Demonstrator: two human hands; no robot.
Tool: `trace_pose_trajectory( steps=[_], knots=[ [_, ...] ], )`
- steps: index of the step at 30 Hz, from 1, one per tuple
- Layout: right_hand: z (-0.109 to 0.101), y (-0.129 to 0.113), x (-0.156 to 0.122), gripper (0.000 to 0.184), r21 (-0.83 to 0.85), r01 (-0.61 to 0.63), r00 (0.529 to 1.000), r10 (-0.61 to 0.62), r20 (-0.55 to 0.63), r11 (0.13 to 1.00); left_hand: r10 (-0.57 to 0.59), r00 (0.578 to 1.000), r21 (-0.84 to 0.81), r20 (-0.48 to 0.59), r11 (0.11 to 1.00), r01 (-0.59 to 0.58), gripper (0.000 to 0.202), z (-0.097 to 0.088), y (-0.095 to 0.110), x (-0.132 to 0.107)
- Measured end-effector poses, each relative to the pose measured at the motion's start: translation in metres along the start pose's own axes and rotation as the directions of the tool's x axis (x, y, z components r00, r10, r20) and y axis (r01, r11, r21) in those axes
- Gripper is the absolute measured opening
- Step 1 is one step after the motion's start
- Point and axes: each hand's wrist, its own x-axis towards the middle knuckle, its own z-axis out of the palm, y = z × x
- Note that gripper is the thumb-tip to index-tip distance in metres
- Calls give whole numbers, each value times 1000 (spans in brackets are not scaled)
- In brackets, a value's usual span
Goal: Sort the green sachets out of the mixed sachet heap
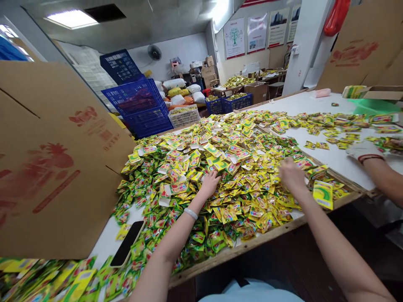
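Observation:
A large heap of small yellow and green candy packets (239, 201) covers the table, with several small open cardboard boxes (176, 188) lying on top. My left hand (210, 183) rests on the middle of the heap, fingers apart against the packets and beside a yellow box (214, 150). To the right, my right hand (292, 178) is over the yellow packets, its fingers curled and smeared by motion. Whether anything is in it cannot be made out. Nearest to my right forearm is an upright yellow box with a green banana design (323, 194).
A big brown carton (50, 167) stands at left, near a phone (128, 244). Wooden strips (252, 243) edge the table. At right, a co-worker's gloved hand (365, 150) is among packets on a white table. Blue crates (145, 105) are stacked behind.

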Motion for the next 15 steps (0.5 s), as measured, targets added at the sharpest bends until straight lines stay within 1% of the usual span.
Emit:
trace_pose_trajectory(
  steps=[2,4,5,6,8,9,10,13,14,15],
  knots=[
    [20,-49,12,31,59,152,986,-156,51,987,-29,999,-52,-21,998,28,28,1,-1,1],
    [41,-95,22,33,123,281,952,-293,93,952,-75,996,-130,-40,989,69,20,-3,-2,-2],
    [49,-113,26,32,156,342,926,-361,110,927,-108,993,-180,-49,979,97,19,-6,-2,-4],
    [57,-126,28,30,187,395,900,-420,120,900,-147,987,-238,-57,963,130,19,-10,-3,-8],
    [67,-137,31,20,231,462,862,-495,108,856,-239,969,-374,-69,906,198,23,-16,-5,-17],
    [71,-137,31,16,243,476,858,-507,83,845,-288,955,-448,-69,864,228,25,-19,-6,-23],
    [75,-134,30,16,249,476,864,-502,46,843,-335,940,-524,-68,814,252,27,-20,-5,-28],
    [82,-127,21,30,239,440,898,-421,-127,866,-448,892,-720,-63,639,270,33,-20,4,-39],
    [84,-129,16,33,225,432,898,-395,-193,873,-471,880,-770,-59,583,261,35,-19,10,-41],
    [85,-133,10,34,205,435,888,-380,-257,877,-486,872,-810,-54,532,246,37,-18,18,-43]
  ],
)
